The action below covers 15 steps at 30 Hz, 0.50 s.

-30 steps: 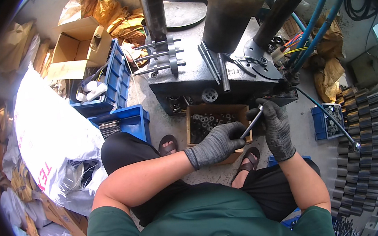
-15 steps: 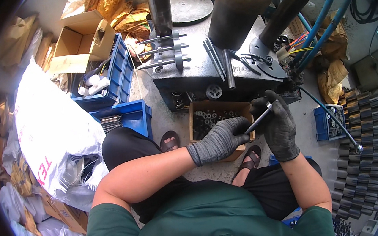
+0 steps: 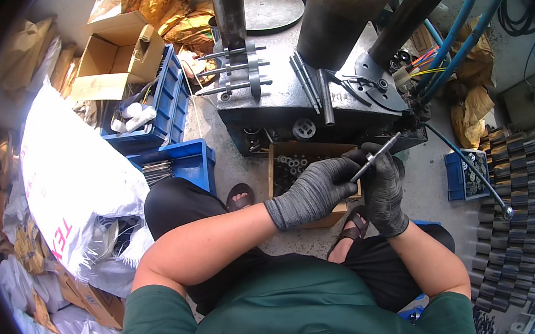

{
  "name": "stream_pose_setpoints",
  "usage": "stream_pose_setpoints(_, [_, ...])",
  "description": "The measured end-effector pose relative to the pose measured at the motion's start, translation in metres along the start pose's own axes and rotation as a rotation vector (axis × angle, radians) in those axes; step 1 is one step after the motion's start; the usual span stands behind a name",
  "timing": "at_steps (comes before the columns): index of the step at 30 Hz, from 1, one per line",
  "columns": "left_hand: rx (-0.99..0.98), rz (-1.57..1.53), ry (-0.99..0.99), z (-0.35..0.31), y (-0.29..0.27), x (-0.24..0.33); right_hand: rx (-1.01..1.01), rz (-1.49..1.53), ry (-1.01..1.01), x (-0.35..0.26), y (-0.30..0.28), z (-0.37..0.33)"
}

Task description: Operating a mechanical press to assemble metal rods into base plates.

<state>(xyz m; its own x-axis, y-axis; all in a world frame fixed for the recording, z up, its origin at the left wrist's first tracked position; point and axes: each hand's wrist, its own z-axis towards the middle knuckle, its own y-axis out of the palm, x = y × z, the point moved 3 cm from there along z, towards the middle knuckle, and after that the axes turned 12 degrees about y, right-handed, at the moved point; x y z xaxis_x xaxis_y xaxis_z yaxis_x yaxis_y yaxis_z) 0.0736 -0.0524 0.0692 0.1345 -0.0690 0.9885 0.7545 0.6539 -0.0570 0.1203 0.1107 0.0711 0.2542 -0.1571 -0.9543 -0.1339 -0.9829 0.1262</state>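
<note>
In front of my lap, both gloved hands are on a slim steel shaft (image 3: 384, 147) with a small collar partway along it. The shaft tilts up to the right, its far end free past the fingers. My left hand (image 3: 312, 191), in a grey knit glove, is closed round the lower end. My right hand (image 3: 385, 197), gloved the same way, is closed at the middle by the collar; some of its fingers are hidden. Below and behind the hands stands a cardboard box (image 3: 274, 182) of small ring-shaped metal parts.
A metal machine block (image 3: 262, 112) lies ahead, with a thick steel cylinder (image 3: 339, 26), loose rods and three collared shafts on top. Blue bins (image 3: 199, 167) and a white sack (image 3: 80, 180) are left. A ball-ended lever (image 3: 507, 212) and stacked metal cylinders (image 3: 520, 212) are right.
My right hand has shifted down and left along the shaft, its fingers closing nearer my left hand. More of the shaft's upper end and the collar now show.
</note>
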Motion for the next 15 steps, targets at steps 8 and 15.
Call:
stream_pose_setpoints(8, [0.071,-0.140,0.107,0.006,-0.013,0.017,-0.106,0.269,-0.001,-0.004,0.002,0.007])
stream_pose_setpoints(15, [0.070,-0.095,0.156,0.008,-0.011,0.035,-0.149,-0.041,0.366,0.031,-0.029,0.024])
